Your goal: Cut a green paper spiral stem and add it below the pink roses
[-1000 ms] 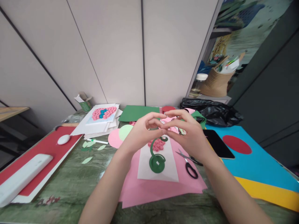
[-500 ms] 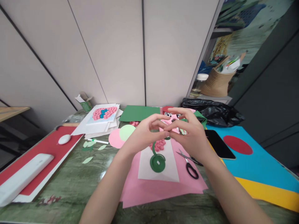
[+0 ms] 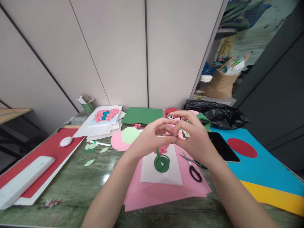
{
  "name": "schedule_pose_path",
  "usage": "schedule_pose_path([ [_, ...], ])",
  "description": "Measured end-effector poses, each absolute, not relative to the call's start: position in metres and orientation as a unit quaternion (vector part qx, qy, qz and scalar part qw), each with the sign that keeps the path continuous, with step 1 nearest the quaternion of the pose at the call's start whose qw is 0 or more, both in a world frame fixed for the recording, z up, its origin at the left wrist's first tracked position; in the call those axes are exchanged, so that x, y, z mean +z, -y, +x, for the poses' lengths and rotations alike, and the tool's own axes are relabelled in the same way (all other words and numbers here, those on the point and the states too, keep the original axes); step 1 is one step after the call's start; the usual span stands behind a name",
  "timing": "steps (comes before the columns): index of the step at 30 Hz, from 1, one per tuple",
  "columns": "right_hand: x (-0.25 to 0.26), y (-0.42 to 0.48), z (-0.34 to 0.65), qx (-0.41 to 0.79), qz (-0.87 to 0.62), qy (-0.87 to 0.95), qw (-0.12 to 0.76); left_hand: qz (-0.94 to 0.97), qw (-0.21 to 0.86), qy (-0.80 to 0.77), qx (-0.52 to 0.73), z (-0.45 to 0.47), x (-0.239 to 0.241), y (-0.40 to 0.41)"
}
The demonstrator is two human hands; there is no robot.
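Note:
A green paper spiral strip hangs down from between my hands, its coiled lower end over a white sheet. My left hand pinches the strip's upper end, thumb and fingertips pressed together. Fingertip to fingertip with it, my right hand is closed on the same end, which is mostly hidden by the fingers. Behind the strip, pink paper rolls lie on the white sheet. Pink paper is spread under that sheet, and scissors with black handles rest on it below my right hand.
Pale green leaf cutouts and paper circles lie to the left. A heart picture tops a paper stack. On the right are a black tablet, blue paper and a black plastic bag. Green sheets lie at the back.
My fingertips have shifted slightly at the strip's upper end, with my left hand moving a little to the right. The hanging coil has swung slightly up and right and turned.

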State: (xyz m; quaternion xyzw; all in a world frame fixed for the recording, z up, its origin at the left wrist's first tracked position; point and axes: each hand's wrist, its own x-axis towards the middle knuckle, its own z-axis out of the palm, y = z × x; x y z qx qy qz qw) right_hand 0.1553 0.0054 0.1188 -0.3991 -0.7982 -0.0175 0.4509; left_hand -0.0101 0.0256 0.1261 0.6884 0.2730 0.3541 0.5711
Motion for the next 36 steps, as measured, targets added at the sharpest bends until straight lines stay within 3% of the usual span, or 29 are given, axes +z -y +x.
schedule_pose_path([
  [16,0.1217,-0.0039,0.1588,-0.026,-0.38,0.794,0.473,0.626,0.614,-0.241,0.416,-0.0144,0.1249,-0.0305],
  [36,0.1192,-0.0077,0.1574,0.037,-0.367,0.831,0.416,0.667,0.544,-0.281,0.424,-0.0153,0.1216,-0.0326],
])
